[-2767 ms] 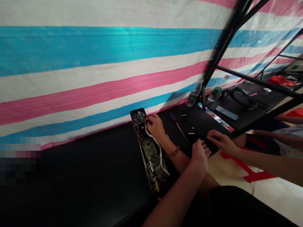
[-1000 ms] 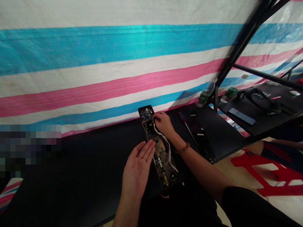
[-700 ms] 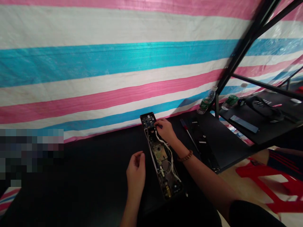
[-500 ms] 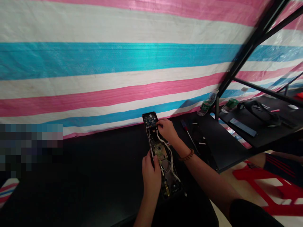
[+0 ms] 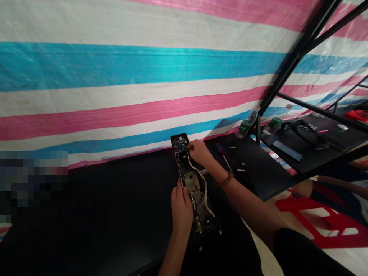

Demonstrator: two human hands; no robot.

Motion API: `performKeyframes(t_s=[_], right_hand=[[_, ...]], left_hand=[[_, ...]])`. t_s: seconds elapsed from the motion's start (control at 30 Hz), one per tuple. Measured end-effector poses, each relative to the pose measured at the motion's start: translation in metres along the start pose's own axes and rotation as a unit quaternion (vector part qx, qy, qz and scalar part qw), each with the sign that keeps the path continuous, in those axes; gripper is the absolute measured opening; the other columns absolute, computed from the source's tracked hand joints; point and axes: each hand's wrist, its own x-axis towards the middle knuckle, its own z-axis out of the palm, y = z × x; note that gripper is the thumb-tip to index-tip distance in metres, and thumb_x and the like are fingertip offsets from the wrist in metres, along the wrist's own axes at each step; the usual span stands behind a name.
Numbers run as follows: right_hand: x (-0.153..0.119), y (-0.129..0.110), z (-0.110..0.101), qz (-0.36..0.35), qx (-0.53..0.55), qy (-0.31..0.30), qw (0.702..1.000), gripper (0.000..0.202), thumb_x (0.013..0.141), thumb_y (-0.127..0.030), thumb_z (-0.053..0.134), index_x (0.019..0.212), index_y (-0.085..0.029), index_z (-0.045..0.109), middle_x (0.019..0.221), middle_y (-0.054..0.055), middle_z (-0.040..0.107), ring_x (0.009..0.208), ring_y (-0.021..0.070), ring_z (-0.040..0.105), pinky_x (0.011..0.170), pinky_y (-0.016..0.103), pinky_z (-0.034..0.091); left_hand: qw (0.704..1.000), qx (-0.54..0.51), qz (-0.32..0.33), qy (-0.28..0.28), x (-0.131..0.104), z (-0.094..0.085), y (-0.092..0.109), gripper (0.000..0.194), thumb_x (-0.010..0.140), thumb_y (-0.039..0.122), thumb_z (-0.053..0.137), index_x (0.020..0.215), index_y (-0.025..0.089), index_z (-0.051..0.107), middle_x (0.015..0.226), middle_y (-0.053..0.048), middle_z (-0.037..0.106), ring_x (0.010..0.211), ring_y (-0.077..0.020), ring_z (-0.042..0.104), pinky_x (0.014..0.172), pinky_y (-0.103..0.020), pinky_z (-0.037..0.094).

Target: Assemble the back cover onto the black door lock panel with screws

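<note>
A long black electronic door lock (image 5: 181,165), its inside laid bare, lies on the black table with its upper end toward the striped sheet. A circuit board (image 5: 180,145) sits in that end, a metal plate (image 5: 191,180) in the middle and a brass-coloured part (image 5: 199,226) near me. My left hand (image 5: 182,207) grips the lock's left side, thumb over the edge beside the plate. With fingers pinched, my right hand (image 5: 199,152) is at the board's right edge, on the upper end of a white cable (image 5: 204,183); the fingers hide the cable's tip.
Right of the lock lie a screwdriver (image 5: 224,155) and a dark panel (image 5: 239,163). A plastic bottle (image 5: 247,123) leans near the black frame (image 5: 287,76). A second table holds a phone (image 5: 287,150) and a black strapped item (image 5: 309,134). A red stool (image 5: 307,226) and a seated person's leg are at right.
The whole view has shifted slightly, so things appear a little farther left. Both hands keep nearly the same places on the lock, the right one still pinched at the board's edge.
</note>
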Motion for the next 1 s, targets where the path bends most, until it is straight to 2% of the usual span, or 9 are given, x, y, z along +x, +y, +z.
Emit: performKeyframes(t_s=[0.1,0.27,0.37,0.53,0.73,1.0], right_hand=[[0.0,0.002,0.001,0.014,0.005,-0.004,1.0,0.026,0.071,0.003,0.056,0.072,-0.017,0.074,0.072,0.003,0.071,0.072,0.0176,0.063,0.073,0.027,0.046],[-0.007,0.003,0.005,0.026,0.017,0.017,0.999,0.027,0.075,0.001,0.054,0.078,-0.016,0.075,0.082,0.005,0.073,0.082,0.019,0.066,0.079,0.027,0.048],[-0.01,0.003,0.005,0.022,0.025,0.012,0.999,0.025,0.078,0.0,0.056,0.082,-0.016,0.075,0.083,0.005,0.073,0.081,0.0183,0.066,0.079,0.027,0.049],[-0.013,0.003,0.0,0.004,0.024,0.002,1.0,0.028,0.082,-0.001,0.056,0.097,-0.017,0.074,0.103,0.007,0.071,0.089,0.0167,0.065,0.086,0.027,0.05],[-0.013,-0.003,-0.001,0.001,-0.004,-0.03,1.0,0.023,0.087,-0.004,0.054,0.09,-0.016,0.072,0.103,0.01,0.068,0.096,0.0189,0.064,0.092,0.029,0.047],[-0.011,-0.01,-0.001,0.023,-0.021,-0.044,0.999,0.025,0.089,-0.005,0.05,0.096,-0.016,0.072,0.103,0.011,0.067,0.091,0.0205,0.065,0.087,0.031,0.049]], left_hand=[[1.0,0.017,0.011,-0.002,0.001,0.001,-0.006,0.049,0.102,0.037,0.036,0.138,0.012,0.058,0.107,-0.015,0.067,0.105,-0.0289,0.064,0.096,-0.045,0.052],[0.999,0.025,0.031,-0.003,0.002,0.001,-0.009,0.049,0.102,0.036,0.036,0.139,0.012,0.057,0.11,-0.016,0.067,0.109,-0.0295,0.064,0.1,-0.046,0.051],[0.999,0.022,0.03,-0.004,0.002,0.0,-0.007,0.05,0.103,0.036,0.036,0.141,0.012,0.056,0.11,-0.015,0.067,0.109,-0.0288,0.064,0.098,-0.044,0.052],[1.0,0.022,0.02,-0.001,0.001,0.0,-0.005,0.051,0.103,0.038,0.035,0.141,0.012,0.056,0.109,-0.015,0.066,0.108,-0.0287,0.064,0.098,-0.045,0.051],[0.999,0.035,0.028,-0.001,0.002,-0.001,-0.009,0.049,0.103,0.039,0.034,0.136,0.014,0.06,0.111,-0.016,0.066,0.108,-0.0303,0.063,0.098,-0.046,0.05],[1.0,0.01,0.011,-0.01,0.005,-0.005,-0.004,0.048,0.099,0.042,0.04,0.13,0.014,0.064,0.11,-0.017,0.069,0.109,-0.0323,0.065,0.099,-0.048,0.049]])
